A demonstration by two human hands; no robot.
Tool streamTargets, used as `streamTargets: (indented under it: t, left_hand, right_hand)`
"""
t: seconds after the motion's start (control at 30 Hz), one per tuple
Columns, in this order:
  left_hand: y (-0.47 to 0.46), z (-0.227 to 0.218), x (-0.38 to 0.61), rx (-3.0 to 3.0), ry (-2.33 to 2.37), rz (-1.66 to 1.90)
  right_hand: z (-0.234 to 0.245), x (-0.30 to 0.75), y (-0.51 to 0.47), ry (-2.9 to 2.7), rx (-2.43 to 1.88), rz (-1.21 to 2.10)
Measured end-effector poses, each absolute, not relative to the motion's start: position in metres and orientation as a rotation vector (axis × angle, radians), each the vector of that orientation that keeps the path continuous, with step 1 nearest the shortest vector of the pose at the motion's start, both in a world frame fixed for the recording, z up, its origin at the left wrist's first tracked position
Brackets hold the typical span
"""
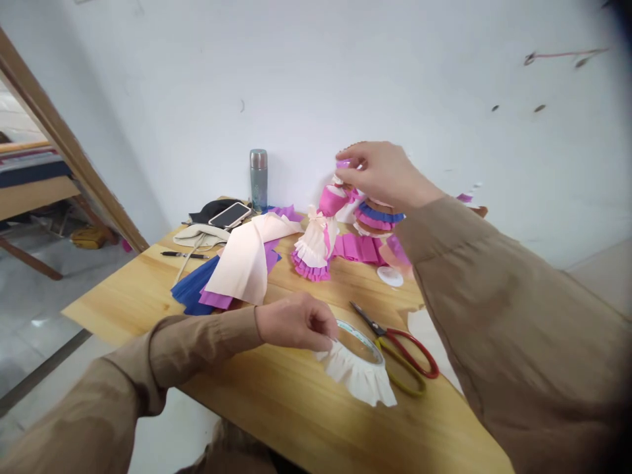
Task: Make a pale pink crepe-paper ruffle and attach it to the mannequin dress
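Observation:
My left hand [299, 322] is closed in a pinch on the end of a white ruffled paper strip [363, 382]. The gathered edge of the strip runs along a tape roll [368, 345] lying on the wooden table. Farther back, my right hand [380, 172] has its thumb and fingers closed round the purple top of a paper doll [332, 201]. The doll leans slightly; it has a pink bodice and a cream skirt over a pink frilled hem. Scissors [388, 336] with one red and one yellow-green handle lie partly spread beside the tape roll.
Cream, purple and blue crepe paper sheets [241, 260] lie left of the doll. Behind them are a phone [230, 215], a pen [185, 255] and a thermos [259, 181]. Another frilled paper piece [379, 216] stands under my right wrist, near a white disc [390, 276].

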State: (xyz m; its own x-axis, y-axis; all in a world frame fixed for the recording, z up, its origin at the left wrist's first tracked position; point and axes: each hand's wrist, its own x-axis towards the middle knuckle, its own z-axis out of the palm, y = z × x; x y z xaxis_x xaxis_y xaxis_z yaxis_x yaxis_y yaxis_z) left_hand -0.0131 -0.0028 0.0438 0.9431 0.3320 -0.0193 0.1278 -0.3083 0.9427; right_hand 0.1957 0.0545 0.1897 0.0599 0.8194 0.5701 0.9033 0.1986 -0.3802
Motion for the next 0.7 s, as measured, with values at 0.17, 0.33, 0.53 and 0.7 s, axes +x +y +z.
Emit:
streamTargets:
  t: [0.17, 0.33, 0.53, 0.7]
  left_hand:
    - [0.005, 0.035, -0.015, 1.856, 0.332, 0.246]
    - [0.007, 0.030, -0.019, 1.843, 0.311, 0.222]
    - [0.004, 0.033, -0.017, 1.867, 0.292, 0.189]
    - [0.006, 0.033, -0.011, 1.829, 0.179, 0.260]
  right_hand:
    - [0.197, 0.184, 0.059, -1.995, -1.852, -0.301]
    - [0.205, 0.174, 0.041, -2.031, -1.892, -0.352]
    - [0.206, 0.169, 0.028, -2.026, -1.978, -0.445]
    - [0.197, 0.174, 0.020, -1.911, -1.907, -0.346]
